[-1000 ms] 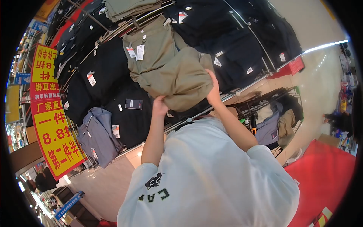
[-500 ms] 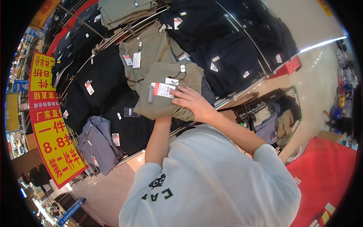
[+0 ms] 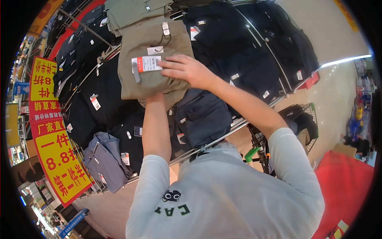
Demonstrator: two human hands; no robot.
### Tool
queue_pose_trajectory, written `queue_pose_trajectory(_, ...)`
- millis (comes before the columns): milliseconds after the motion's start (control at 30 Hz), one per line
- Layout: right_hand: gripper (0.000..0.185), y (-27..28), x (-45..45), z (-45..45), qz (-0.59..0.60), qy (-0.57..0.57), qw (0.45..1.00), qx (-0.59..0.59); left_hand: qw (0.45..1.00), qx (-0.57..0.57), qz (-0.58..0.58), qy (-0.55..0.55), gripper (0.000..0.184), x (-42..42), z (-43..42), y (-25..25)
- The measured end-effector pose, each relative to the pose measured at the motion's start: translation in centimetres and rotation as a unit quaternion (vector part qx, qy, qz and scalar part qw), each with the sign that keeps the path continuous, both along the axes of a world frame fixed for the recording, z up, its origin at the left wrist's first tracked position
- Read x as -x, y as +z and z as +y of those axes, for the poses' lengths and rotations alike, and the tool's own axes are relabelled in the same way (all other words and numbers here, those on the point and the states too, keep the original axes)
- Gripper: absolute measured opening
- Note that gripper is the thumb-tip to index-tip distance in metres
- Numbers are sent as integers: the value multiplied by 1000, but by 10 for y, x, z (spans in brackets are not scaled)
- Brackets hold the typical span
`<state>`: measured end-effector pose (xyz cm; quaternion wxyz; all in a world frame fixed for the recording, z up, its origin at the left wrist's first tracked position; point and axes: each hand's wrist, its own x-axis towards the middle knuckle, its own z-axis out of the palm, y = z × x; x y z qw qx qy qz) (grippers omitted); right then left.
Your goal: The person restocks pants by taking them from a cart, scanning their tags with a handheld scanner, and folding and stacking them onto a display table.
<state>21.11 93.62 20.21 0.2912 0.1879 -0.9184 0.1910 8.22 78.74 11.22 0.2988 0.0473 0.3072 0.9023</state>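
Observation:
Folded khaki trousers (image 3: pixel 175 40) with a white-and-red price tag (image 3: pixel 149 63) and a grey security tag (image 3: pixel 136 73) are in front of me, over other khaki clothing (image 3: pixel 177 95) on the rack. My left hand (image 3: pixel 154 97) reaches beneath their near edge and holds them from below; its fingers are hidden. On top, my right hand (image 3: pixel 185 71) lies flat with fingers stretched out, fingertips at the price tag's right end. Folded dark blue-grey trousers (image 3: pixel 205 117) lie just below on the near side.
Dark trousers (image 3: pixel 246 59) with tags fill the rack on both sides. Grey-blue trousers (image 3: pixel 105 159) hang over its front left edge. A yellow-and-red sign (image 3: pixel 61 159) stands at left. A shopping cart (image 3: pixel 312 123) with clothes is at right, near a red-covered surface (image 3: pixel 346 183).
Both hands have moved away from my body and to the left with the khaki trousers, over the other khaki clothing. The dark blue-grey trousers beneath are now uncovered.

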Motion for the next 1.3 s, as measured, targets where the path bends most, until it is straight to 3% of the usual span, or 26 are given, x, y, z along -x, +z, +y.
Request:
queue_pose_trajectory(67, 46, -13, 32, 18, -17, 17, 999, -29, 999, 32, 30, -28, 61, 41, 2, -75)
queue_pose_trajectory(133, 52, -54, 59, 32, -45, 31, 998, -42, 968, 104, -229, 5, 68, 12, -8, -57)
queue_pose_trajectory(167, 55, -87, 71, 39, -84, 45, 992, -77, 968, 105, -229, 10, 68, 0, -17, -66)
queue_pose_trajectory(233, 58, -165, 87, 47, -173, 53, 971, -157, 919, -7, -384, 87, 71, -16, -30, -93)
queue_pose_trajectory(267, 58, -174, 88, 45, -175, 60, 970, -156, 918, -8, -386, 93, 71, -13, -25, -94)
queue_pose_trajectory(333, 55, -190, 82, 35, -178, 40, 972, -150, 970, 28, -240, 33, 62, -1, -10, -96)
queue_pose_trajectory(367, 55, -187, 80, 32, -187, 52, 973, -126, 977, 67, -193, 58, 52, 10, 1, -109)
queue_pose_trajectory(467, 56, -173, 79, 37, -178, 51, 974, -131, 949, 177, -251, 74, 43, 23, 13, -136)
queue_pose_trajectory(667, 60, -165, 89, 52, -146, -2, 973, -180, 923, -12, -329, 198, 39, -18, 17, -143)
queue_pose_trajectory(733, 65, -182, 84, 55, -184, -167, 955, -159, 905, 37, -371, 203, 39, -27, 14, -151)
queue_pose_trajectory(767, 68, -184, 79, 53, -199, -204, 946, -157, 922, 38, -360, 135, 41, -21, 7, -151)
queue_pose_trajectory(800, 68, -186, 74, 53, -198, -199, 947, -155, 922, 39, -359, 140, 41, -17, 2, -151)
queue_pose_trajectory(900, 66, -168, 49, 50, -270, -197, 941, -52, 914, 136, -382, -8, 46, -13, -9, -109)
queue_pose_trajectory(933, 65, -162, 35, 50, -237, -197, 950, 48, 915, 134, -381, 1, 46, -17, -16, -111)
queue_pose_trajectory(1000, 59, -113, -9, 37, -202, -185, 939, 209, 896, 273, -308, -169, 40, -35, -31, -111)
queue_pose_trajectory(1033, 56, -97, -38, 34, -239, -199, 914, 260, 893, 353, -205, -191, 36, -50, -41, -88)
queue_pose_trajectory(1067, 55, -79, -74, 32, -240, -213, 911, 258, 903, 363, -128, -189, 34, -65, -54, -69)
queue_pose_trajectory(1167, 36, -49, -198, 30, -277, -318, 825, 376, 903, 335, -84, -256, 31, -102, -114, -27)
queue_pose_trajectory(1200, 32, -36, -240, 29, -296, -371, 798, 372, 891, 344, -96, -279, 31, -115, -134, -19)
queue_pose_trajectory(1233, 27, -24, -278, 28, -314, -419, 798, 297, 880, 360, -81, -299, 32, -126, -156, -15)
queue_pose_trajectory(1267, 24, -23, -320, 27, -348, -461, 722, 381, 867, 376, -65, -320, 34, -138, -174, -13)
queue_pose_trajectory(1300, 24, -21, -354, 21, -359, -484, 695, 392, 851, 410, -72, -319, 36, -155, -190, -12)
